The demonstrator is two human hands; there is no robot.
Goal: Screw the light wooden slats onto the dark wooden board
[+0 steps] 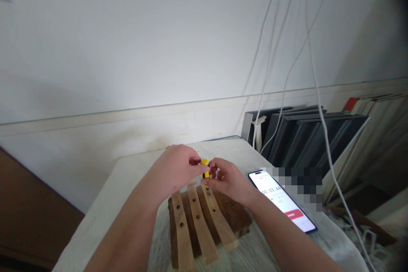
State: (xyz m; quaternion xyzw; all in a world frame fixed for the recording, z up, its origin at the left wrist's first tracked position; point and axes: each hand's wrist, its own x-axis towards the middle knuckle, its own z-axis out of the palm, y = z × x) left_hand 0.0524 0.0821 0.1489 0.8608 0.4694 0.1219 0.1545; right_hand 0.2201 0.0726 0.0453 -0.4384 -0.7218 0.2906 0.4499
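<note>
A small screwdriver (205, 169) with a yellow and black handle stands roughly upright over the far end of the right-hand light wooden strip (219, 221). Fingers of my left hand (180, 165) pinch it near the top of the handle. My right hand (228, 180) closes on it from the other side, thumb lower down. The tip is hard to make out, close to a screw (208, 194) in the strip. Beside it, the middle strip (200, 231) and the left strip (183, 238) each show dark screw heads. All three lie across a darker brown wooden board (234, 210).
A phone (283, 202) showing a running timer lies on the cloth-covered table (127, 178), right of my right forearm. White cables (314, 72) hang from a wall socket past the table's right side. Dark panels (312, 136) lean against the wall there.
</note>
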